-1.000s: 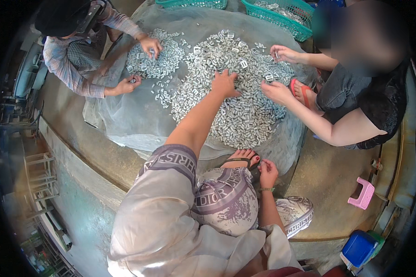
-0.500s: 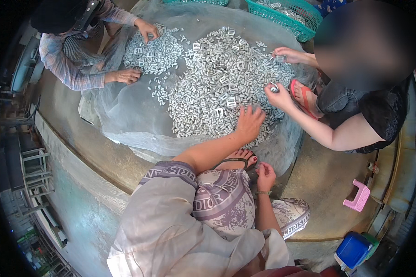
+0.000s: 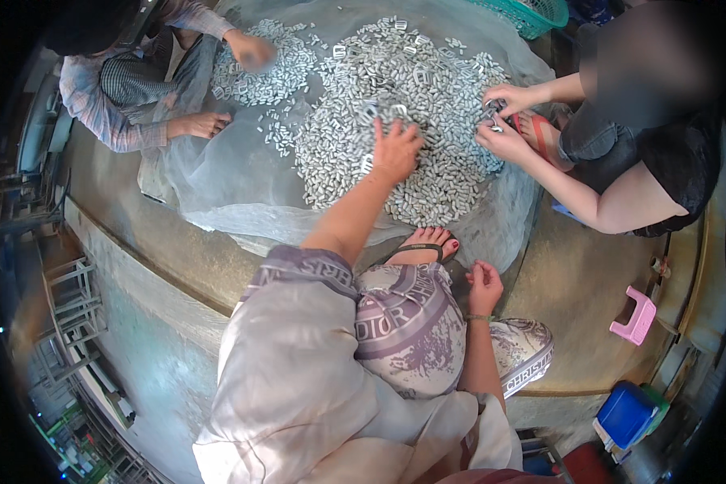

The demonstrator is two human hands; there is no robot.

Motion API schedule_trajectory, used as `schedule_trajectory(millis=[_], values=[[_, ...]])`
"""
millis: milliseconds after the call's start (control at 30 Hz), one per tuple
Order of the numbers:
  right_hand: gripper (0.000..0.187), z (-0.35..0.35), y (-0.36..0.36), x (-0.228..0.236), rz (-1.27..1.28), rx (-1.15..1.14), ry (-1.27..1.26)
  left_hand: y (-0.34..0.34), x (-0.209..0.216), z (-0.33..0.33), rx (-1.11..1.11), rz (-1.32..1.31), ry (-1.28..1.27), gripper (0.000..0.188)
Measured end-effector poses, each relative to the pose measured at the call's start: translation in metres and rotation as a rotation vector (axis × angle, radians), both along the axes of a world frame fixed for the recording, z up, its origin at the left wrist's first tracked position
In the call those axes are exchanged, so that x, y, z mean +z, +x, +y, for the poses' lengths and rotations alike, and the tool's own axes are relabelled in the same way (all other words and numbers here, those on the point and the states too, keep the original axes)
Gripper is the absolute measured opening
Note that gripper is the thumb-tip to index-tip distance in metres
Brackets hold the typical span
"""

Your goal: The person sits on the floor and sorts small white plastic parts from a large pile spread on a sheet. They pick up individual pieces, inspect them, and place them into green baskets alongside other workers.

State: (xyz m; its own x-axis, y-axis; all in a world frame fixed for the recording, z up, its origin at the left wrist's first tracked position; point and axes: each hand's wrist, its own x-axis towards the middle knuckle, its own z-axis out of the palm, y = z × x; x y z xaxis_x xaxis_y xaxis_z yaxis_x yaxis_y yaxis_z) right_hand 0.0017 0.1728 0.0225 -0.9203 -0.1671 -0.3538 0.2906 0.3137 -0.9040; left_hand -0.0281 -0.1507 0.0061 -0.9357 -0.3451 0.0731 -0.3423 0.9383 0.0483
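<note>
Left hand [image 3: 397,152]: bare, fingers spreading apart over the large heap of small, oblong, silver-grey, metal-looking pieces [image 3: 436,189]; I am reading the grip as open, though blur is leaving fingertip contact uncertain.

Right hand [image 3: 484,290]: bare, hanging by the knee, fingers curling loosely; I am unable to tell whether it is holding anything.

Step, in my judgement: handling loose pieces at the heap's middle. The next move, I am judging, is calling for fingertips settling squarely on chosen pieces.

Heap: sprawling on a translucent, greyish plastic sheet [image 3: 246,189], pieces lying at every angle; flat, silver, slotted buckle-like frames [image 3: 339,51] are showing among them.

Beyond: a smaller silver heap [image 3: 274,68] is lying left, near one co-worker; a teal openwork plastic basket [image 3: 532,18] is standing behind.
</note>
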Motion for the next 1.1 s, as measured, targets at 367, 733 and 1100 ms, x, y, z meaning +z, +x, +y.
schedule_trajectory(millis=[367,733,1100], values=[[0.014,0.008,-0.004,-0.037,0.037,0.015,0.026,0.056,0.009,-0.131,0.503,-0.242,0.062,0.053],[0.013,-0.005,0.006,-0.044,0.108,0.110,0.139,0.053,0.011,0.013,0.188,0.136,0.169,0.059],[0.013,-0.009,0.013,-0.045,0.123,0.125,0.156,0.067,-0.012,0.045,0.117,0.064,0.204,0.053]])
